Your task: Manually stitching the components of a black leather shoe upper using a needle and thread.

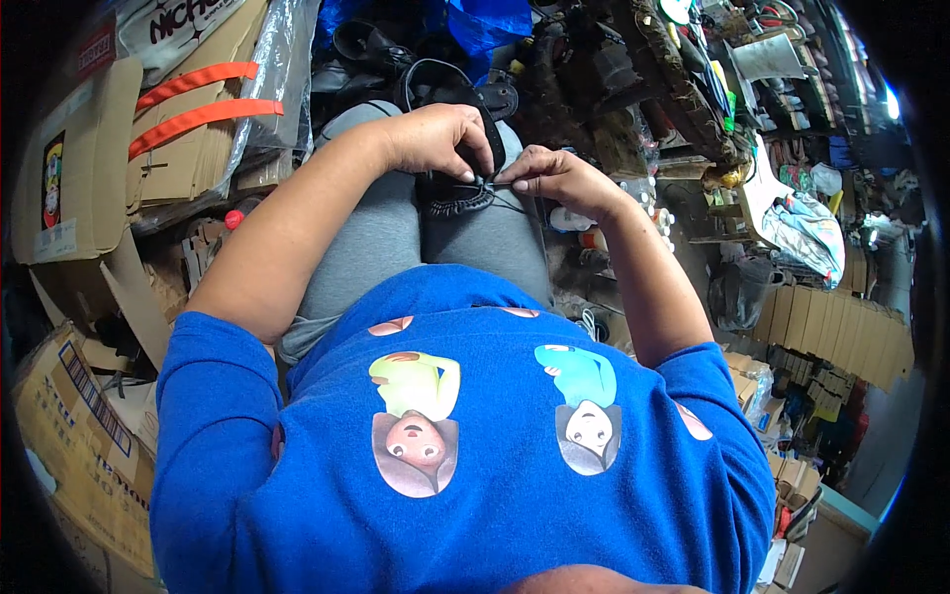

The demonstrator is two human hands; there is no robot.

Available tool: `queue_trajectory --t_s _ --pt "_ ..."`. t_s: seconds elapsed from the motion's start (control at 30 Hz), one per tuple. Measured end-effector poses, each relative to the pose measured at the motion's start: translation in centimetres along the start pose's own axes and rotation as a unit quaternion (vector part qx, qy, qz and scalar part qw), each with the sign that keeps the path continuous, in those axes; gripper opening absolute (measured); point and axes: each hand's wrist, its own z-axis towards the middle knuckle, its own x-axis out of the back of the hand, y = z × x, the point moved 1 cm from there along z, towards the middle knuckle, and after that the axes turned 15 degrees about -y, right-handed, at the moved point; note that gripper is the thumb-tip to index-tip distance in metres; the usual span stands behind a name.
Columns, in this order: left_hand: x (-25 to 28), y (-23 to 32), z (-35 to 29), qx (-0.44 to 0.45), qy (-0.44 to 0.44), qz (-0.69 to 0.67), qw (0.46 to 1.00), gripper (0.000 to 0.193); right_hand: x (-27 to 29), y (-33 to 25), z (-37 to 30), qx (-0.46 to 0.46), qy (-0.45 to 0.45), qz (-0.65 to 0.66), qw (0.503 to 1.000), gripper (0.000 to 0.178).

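Across my thighs lies a black sandal-like shoe (461,205) with a ridged, stitched edge toward me; its far part is dark and partly covered by my hands. My left hand (442,139) bends over it from the left, thumb and forefinger pinched on a thin black cord (486,187) at the edge. From the right, my right hand (566,182) pinches the same cord, its fingertips just beside the left ones. A needle or other small tool cannot be made out between the fingers.
Flattened cardboard (94,158) with orange strips (206,121) stands at my left. Beyond my knees are dark shoes and a blue plastic bag (485,25). At my right are small bottles (661,223), a cluttered rack (683,89) and a cardboard stack (831,332).
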Motion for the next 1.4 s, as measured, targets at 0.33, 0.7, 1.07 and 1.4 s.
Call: queue_trajectory --t_s 0.33,0.7,1.07,1.4 --pt "-1.7 0.2 -1.0 0.021 0.118 0.053 0.991 0.029 -3.1 -1.8 0.7 0.051 0.127 -0.132 0.982 0.019" --pt "-6.2 4.1 -6.9 0.096 0.301 0.045 0.948 0.028 -7.0 -1.9 -1.8 -0.001 0.228 -0.406 0.885 0.042" --pt "-6.7 3.0 -5.3 0.115 0.325 0.209 0.915 0.014 -3.1 -0.4 -1.1 0.029 0.128 -0.172 0.976 0.042" --pt "-6.3 2.7 -4.9 0.162 0.298 0.203 0.919 0.014 -1.2 -0.3 0.1 0.023 0.054 -0.114 0.992 0.025"
